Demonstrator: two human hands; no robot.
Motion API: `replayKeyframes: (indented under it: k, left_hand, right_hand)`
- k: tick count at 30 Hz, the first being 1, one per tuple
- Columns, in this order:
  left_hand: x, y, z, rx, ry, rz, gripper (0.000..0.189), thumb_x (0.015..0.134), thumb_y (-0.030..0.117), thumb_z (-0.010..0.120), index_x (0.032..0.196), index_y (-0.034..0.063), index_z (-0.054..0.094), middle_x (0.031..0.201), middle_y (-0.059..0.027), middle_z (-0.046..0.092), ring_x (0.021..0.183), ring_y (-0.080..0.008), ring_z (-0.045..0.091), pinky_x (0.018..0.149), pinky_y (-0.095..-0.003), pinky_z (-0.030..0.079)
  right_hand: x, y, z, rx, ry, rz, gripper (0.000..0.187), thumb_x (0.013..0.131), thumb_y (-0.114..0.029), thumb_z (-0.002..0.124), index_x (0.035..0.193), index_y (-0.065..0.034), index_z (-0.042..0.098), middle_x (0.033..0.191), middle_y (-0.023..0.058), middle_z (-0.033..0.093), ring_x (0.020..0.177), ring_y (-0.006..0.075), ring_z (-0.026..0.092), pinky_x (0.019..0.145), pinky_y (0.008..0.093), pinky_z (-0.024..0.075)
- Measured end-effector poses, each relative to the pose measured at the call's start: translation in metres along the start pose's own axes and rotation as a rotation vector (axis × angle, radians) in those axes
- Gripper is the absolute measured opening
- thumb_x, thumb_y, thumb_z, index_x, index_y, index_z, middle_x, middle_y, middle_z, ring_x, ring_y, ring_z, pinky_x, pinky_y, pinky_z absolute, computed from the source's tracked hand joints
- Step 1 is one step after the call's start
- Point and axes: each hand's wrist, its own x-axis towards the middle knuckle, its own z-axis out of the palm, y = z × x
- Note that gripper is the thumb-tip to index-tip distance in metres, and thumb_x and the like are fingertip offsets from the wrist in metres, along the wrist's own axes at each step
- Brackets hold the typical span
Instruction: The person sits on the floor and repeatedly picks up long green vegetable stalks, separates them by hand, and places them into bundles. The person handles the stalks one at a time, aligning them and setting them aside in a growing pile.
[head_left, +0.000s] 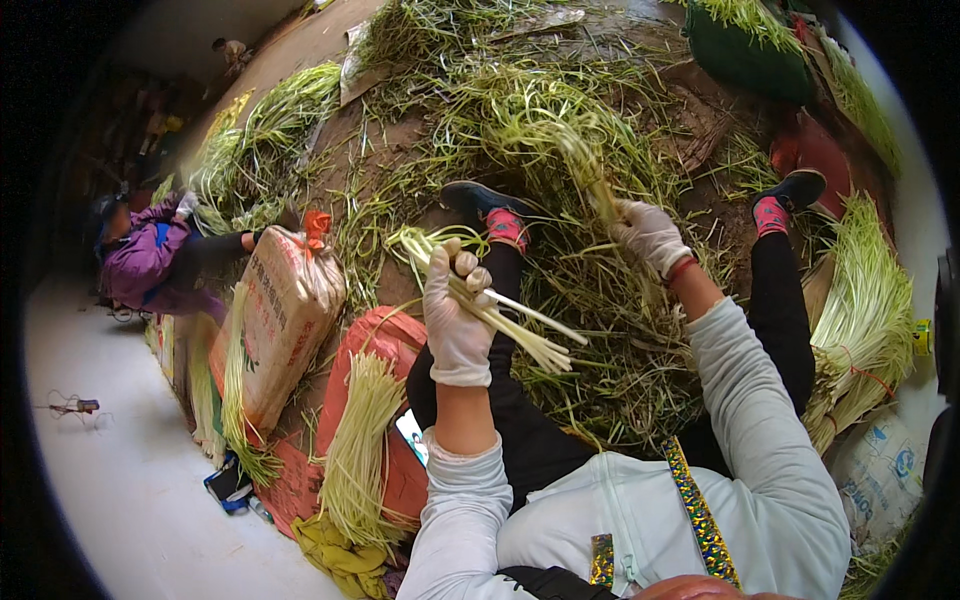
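My left hand, in a pale glove, is closed around a small bunch of pale green plant stalks. The stalks' whitish ends point right and down, and their greener ends stick out up and left. To the right, my right hand, also gloved, grips a bunch of thin, limp green leaves or stems, blurred at the far part. A large heap of loose green and dry plant trimmings lies beneath both hands, between my legs.
Trimmed stalks lie on a red sack at the left, near a packed printed sack. Tied stalks stand at the right by a white sack. Another person in purple sits at far left, beside more greens.
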Motion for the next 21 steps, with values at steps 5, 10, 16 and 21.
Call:
replayKeyframes:
  k: [5, 10, 16, 21]
  left_hand:
    - [-0.002, 0.003, 0.003, 0.041, 0.025, 0.002, 0.020, 0.093, 0.024, 0.054, 0.103, 0.0068, 0.056, 0.076, -0.0002, 0.048, 0.061, -0.0095, 0.050, 0.042, -0.0189, 0.041]
    - [-0.001, 0.004, 0.008, -0.001, 0.034, -0.047, 0.021, 0.094, 0.025, 0.051, 0.104, 0.0071, 0.055, 0.074, -0.0003, 0.045, 0.061, -0.0103, 0.048, 0.043, -0.0204, 0.040]
    - [-0.002, 0.000, 0.011, -0.055, 0.068, -0.065, 0.025, 0.096, 0.024, 0.047, 0.107, 0.0032, 0.055, 0.071, -0.0002, 0.039, 0.061, -0.0111, 0.041, 0.046, -0.0215, 0.036]
    - [-0.002, -0.003, 0.013, -0.016, 0.097, -0.073, 0.026, 0.096, 0.023, 0.047, 0.110, 0.0024, 0.055, 0.071, -0.0005, 0.040, 0.061, -0.0113, 0.041, 0.046, -0.0212, 0.035]
  right_hand:
    - [0.041, 0.041, 0.001, -0.021, 0.135, 0.193, 0.082, 0.075, -0.050, 0.068, 0.135, -0.0013, 0.039, 0.133, 0.0226, 0.043, 0.123, 0.0331, 0.043, 0.102, 0.0370, 0.0344]
    - [0.065, 0.038, 0.043, -0.187, -0.206, 0.334, 0.096, 0.072, -0.031, 0.067, 0.145, -0.0027, 0.010, 0.105, 0.0243, 0.058, 0.092, 0.0337, 0.060, 0.082, 0.0381, 0.0488]
    - [0.051, -0.027, 0.102, -0.174, -0.095, 0.005, 0.070, 0.078, -0.006, 0.053, 0.142, -0.0054, 0.023, 0.096, 0.0267, 0.058, 0.081, 0.0373, 0.062, 0.069, 0.0426, 0.0510]
    - [0.052, -0.022, 0.088, -0.172, -0.309, -0.192, 0.072, 0.079, -0.033, 0.069, 0.137, -0.0085, 0.034, 0.114, 0.0207, 0.057, 0.095, 0.0341, 0.061, 0.080, 0.0378, 0.0495]
